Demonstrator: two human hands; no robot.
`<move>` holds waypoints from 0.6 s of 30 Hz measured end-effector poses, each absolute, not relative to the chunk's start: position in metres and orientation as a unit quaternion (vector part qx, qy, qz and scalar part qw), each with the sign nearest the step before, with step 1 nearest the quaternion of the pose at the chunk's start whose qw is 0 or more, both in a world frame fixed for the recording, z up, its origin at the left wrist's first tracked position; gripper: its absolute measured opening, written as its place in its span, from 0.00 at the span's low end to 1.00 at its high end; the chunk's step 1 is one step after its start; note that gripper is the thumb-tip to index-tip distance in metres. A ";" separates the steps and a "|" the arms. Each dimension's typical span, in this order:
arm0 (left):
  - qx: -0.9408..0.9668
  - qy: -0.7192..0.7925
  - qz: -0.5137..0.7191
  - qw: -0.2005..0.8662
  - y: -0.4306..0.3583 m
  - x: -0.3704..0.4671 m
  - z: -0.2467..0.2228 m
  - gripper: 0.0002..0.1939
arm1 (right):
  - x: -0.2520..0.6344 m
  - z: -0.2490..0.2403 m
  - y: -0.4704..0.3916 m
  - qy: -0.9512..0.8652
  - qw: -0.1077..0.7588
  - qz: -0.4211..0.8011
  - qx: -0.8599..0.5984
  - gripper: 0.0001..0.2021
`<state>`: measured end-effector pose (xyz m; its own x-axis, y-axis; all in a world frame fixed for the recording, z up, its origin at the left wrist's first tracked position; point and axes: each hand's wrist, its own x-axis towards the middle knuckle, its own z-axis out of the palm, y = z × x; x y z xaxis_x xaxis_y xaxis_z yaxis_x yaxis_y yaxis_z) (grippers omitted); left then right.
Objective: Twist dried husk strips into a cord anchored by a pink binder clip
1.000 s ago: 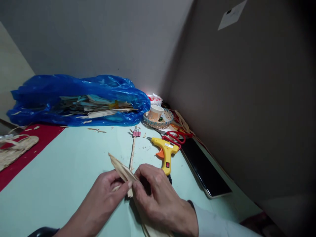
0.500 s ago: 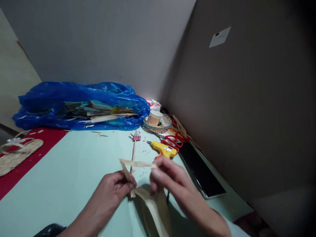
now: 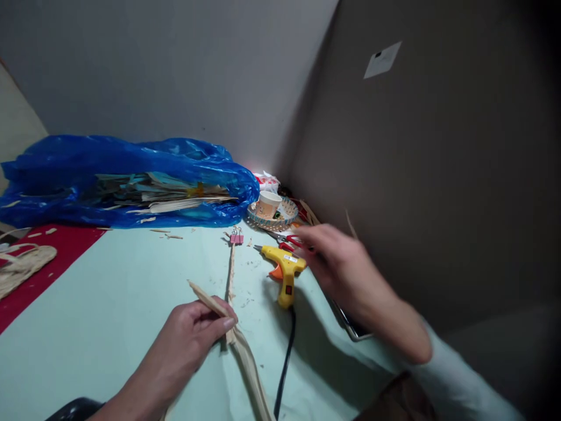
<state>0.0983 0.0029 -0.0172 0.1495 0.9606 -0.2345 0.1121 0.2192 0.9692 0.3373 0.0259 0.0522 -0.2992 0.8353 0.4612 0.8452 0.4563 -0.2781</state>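
Observation:
My left hand (image 3: 199, 324) pinches a pale, folded strip of dried plant fibre (image 3: 249, 359). One end points up and left past the fingers, and the long part runs down toward me. Beyond the fingers a narrow twisted cord (image 3: 232, 272) leads away to a pink binder clip (image 3: 236, 239), which grips its far end. My right hand (image 3: 339, 263) is raised at the right, smeared by motion, near red-handled scissors (image 3: 291, 239). Its fingers look partly stretched, but their inner side is hidden. A thin strand (image 3: 350, 224) shows behind that hand; whether it is held is unclear.
A yellow glue gun (image 3: 287, 266) with a black cord lies between my hands. At the back are a blue plastic bag (image 3: 175, 155) of strips and a woven tray (image 3: 284, 217) with a paper cup (image 3: 268, 204). A dark tablet-like device (image 3: 357, 330) is partly covered at right.
My right hand has let go of the strip and moved right and up. The strip's loose end now points left from my left hand. The view has shifted slightly right.

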 end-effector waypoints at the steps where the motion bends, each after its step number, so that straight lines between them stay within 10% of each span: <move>1: 0.501 0.532 0.370 0.573 0.003 0.098 -0.016 0.08 | 0.316 0.041 0.021 -0.836 0.267 0.084 -0.472 0.10; 12: 0.495 0.508 0.357 0.608 0.006 0.092 -0.021 0.04 | 0.244 0.003 0.013 -0.814 0.284 0.223 -0.455 0.02; 18: 0.462 0.487 0.376 0.639 0.005 0.091 -0.029 0.20 | 0.259 0.009 0.012 -0.729 0.319 0.325 -0.511 0.04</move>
